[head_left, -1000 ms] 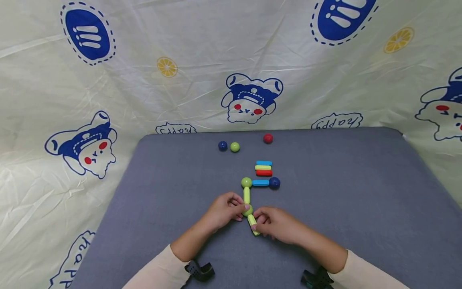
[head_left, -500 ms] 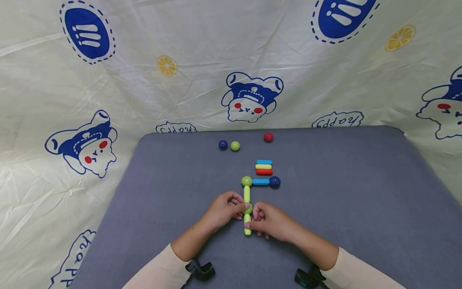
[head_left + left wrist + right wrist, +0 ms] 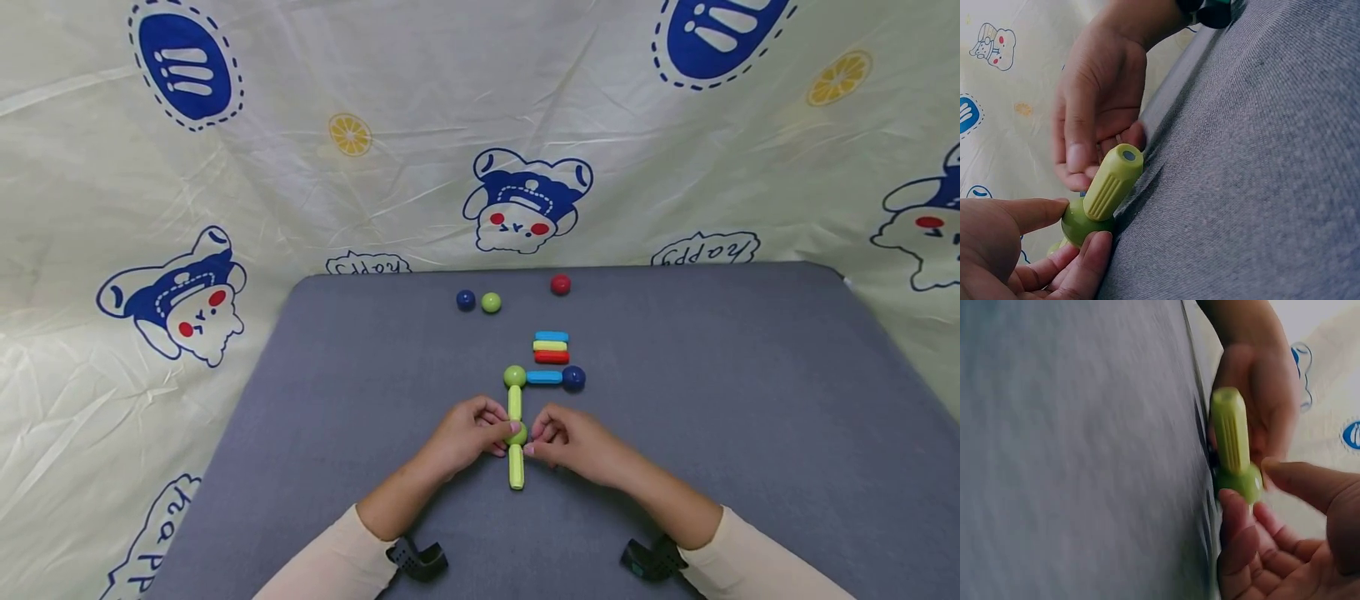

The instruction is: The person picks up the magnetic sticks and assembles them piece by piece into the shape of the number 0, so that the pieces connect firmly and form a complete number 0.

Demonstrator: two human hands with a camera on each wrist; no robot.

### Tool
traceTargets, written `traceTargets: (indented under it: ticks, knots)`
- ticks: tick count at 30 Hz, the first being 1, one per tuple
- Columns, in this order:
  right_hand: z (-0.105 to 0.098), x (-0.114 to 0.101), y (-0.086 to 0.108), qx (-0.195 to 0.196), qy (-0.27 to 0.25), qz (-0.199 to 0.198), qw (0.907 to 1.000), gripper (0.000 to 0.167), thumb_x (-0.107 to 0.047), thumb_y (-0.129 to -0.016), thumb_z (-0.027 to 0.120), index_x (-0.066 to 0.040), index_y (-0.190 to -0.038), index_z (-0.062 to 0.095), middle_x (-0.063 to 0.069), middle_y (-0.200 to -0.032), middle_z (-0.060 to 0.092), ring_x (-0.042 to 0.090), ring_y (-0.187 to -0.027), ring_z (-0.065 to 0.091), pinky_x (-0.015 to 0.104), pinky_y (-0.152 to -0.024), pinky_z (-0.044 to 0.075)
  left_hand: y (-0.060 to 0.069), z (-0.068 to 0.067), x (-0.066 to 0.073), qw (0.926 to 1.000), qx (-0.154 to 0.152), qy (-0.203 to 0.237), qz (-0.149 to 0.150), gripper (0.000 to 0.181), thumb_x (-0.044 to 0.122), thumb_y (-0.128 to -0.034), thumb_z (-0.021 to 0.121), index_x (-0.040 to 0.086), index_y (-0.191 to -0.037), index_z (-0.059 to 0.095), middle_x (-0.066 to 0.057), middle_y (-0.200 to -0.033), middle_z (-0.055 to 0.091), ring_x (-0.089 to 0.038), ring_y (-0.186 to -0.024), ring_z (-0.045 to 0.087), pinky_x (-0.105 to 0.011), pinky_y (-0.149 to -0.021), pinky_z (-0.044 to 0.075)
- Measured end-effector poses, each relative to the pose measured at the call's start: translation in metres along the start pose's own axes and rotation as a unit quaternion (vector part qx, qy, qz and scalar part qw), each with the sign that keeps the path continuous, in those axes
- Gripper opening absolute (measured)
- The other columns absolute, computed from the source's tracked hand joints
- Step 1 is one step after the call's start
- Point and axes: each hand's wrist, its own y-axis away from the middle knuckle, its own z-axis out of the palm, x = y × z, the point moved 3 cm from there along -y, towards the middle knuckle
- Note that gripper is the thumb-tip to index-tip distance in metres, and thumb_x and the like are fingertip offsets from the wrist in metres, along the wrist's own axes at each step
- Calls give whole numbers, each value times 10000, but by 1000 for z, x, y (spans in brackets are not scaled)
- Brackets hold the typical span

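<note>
We judge the middle green ball (image 3: 517,435) and the near yellow-green rod (image 3: 516,468) to be light, stiff pieces, probably hard plastic that would take a knock well. The ball looks glossy and round, so we expect it to slip or roll under a one-sided push, and we think it is best held across opposite sides. The rod's ridged flanks should give a surer hold, around mid-length; a grey disc (image 3: 1129,155) on its free end hints at a magnet, so the joint may pivot if the rod is nudged sideways. Our left hand (image 3: 468,433) pinches the ball between thumb and fingertips, from its left side as the head view shows it. The rod extends from the ball toward us, beyond that pinch, in line with the far yellow-green rod (image 3: 514,403) on the opposite side. Our right hand (image 3: 573,442) is just right of the joint, fingers loosely curled and thumb parted from them, with neither rod in its grasp; we cannot tell whether a tip brushes the ball. The ball and near rod sit on the grey tabletop (image 3: 720,400), between our two hands and nearer us than the blue rod (image 3: 543,377).
</note>
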Motion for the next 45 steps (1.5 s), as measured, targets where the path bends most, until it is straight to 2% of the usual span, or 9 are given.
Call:
traceTargets:
  ticks: [5,11,14,18,23,29,35,39,45]
  knots:
    - [-20,3,-3,495,186,-289,9982,278,-216,-937,740,-40,-1124,634,65,-1040,697,133,-877,641,245,-726,536,0,0,1,10000,-14,2,-8,266,175,-918,756,-22,-1035,619,-22,-826,624,-106,-654,631,-311,-667,614]
    - [-46,6,-8,1337,610,-187,9890,283,-225,-935,744,-84,-1166,661,71,-1111,689,195,-1001,634,283,-825,536,0,0,0,10000,-56,20,-61,258,178,-920,756,-10,-1029,617,-33,-795,642,-110,-655,633,-299,-668,614]
    - [-58,9,-10,1665,728,-55,9833,296,-242,-942,738,-91,-1188,669,97,-1180,658,242,-1067,617,349,-891,531,0,0,-1,9999,-62,37,-79,244,170,-920,753,-4,-1026,618,-32,-789,638,-118,-656,633,-291,-659,611]
    - [-69,15,-16,1876,742,127,9794,308,-239,-954,723,-86,-1216,669,132,-1260,612,309,-1151,591,472,-987,513,0,0,-1,9999,-68,65,-114,232,163,-920,752,5,-1023,618,-30,-788,630,-128,-657,630,-283,-640,603]
    - [-74,22,-20,1901,785,268,9783,325,-227,-955,721,-78,-1239,668,167,-1299,578,357,-1188,586,527,-1008,504,0,0,-1,10000,-68,-17,-48,249,175,-917,758,5,-1026,612,-24,-813,619,-127,-655,620,-276,-611,588]
    - [-73,30,-23,1735,936,266,9800,313,-182,-946,725,-80,-1239,683,190,-1265,602,342,-1132,609,490,-948,529,0,-1,0,9999,-60,-86,9,248,184,-913,763,16,-1016,613,-32,-797,623,-121,-640,611,-279,-605,584]
    - [-72,36,-25,1546,820,252,9842,304,-131,-967,686,-70,-1263,663,182,-1245,634,316,-1111,617,464,-940,528,0,-1,1,10000,-26,-66,60,241,210,-937,726,10,-1016,615,-55,-777,611,-134,-625,605,-294,-587,588]
    - [-73,39,-25,1508,760,278,9853,298,-130,-975,675,-76,-1267,656,178,-1231,642,304,-1091,621,472,-939,528,-6,-6,6,9995,204,-74,213,230,204,-947,699,3,-1024,617,-73,-787,604,-133,-609,585,-299,-554,579]
    - [-75,42,-24,1473,758,301,9857,294,-139,-976,674,-100,-1267,655,150,-1219,658,282,-1075,623,431,-916,524,-23,-21,20,9945,901,-120,523,328,140,-918,715,-31,-1166,585,-64,-887,607,-145,-647,577,-292,-583,548]
